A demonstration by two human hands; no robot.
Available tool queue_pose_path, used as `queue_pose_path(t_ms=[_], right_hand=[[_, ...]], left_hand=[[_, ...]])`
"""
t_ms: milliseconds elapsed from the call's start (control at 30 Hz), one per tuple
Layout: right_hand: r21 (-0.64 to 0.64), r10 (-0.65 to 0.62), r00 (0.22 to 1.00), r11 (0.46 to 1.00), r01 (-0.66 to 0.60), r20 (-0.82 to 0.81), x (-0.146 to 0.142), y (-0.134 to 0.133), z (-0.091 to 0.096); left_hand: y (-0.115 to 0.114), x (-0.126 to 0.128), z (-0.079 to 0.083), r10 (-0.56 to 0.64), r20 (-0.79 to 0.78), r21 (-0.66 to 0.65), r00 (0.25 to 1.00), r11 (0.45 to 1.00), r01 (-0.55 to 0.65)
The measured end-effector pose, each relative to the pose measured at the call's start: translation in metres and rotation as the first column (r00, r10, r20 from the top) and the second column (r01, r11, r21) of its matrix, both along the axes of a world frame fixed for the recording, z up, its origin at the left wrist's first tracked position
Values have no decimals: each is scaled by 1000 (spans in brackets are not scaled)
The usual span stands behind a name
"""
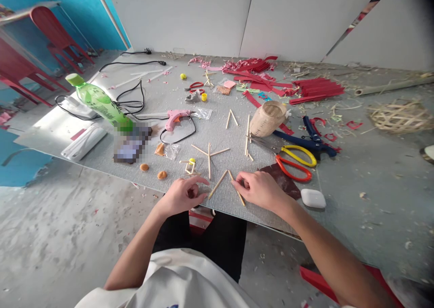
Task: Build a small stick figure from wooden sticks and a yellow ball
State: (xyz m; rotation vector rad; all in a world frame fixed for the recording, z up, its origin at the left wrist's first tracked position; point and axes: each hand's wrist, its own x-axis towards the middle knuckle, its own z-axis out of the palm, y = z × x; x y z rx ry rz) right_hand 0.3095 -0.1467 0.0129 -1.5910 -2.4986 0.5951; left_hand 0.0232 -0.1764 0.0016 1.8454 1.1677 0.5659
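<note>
Two thin bamboo sticks lie on the grey table point(217, 123) near its front edge, forming an upside-down V. Beside the lower end of the left stick point(217, 184) is my left hand point(181, 194), its thumb and index finger apart with nothing between them. The fingertips of my right hand point(259, 188) are closed on the right stick point(240, 194), which rests on the table. Just beyond, several sticks make a branching figure point(209, 154). A small stick frame with a yellow ball point(191, 161) stands left of it.
A pink glue gun point(176, 119), phone point(132, 146) and green bottle point(101, 102) are to the left. Rightward are red-and-yellow-handled scissors point(294, 163), blue cutters point(310, 138), a woven bamboo cylinder point(267, 118) and a white earbud case point(313, 198). Red strips point(315, 90) lie behind.
</note>
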Motion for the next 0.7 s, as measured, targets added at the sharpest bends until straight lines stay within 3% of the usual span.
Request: queue_pose_path(t_ms=[700], right_hand=[[-10, -9, 999, 1000, 9, -38, 2, -1, 3]], left_hand=[[0, 0, 1, 16, 20, -16, 1000, 1000, -16]])
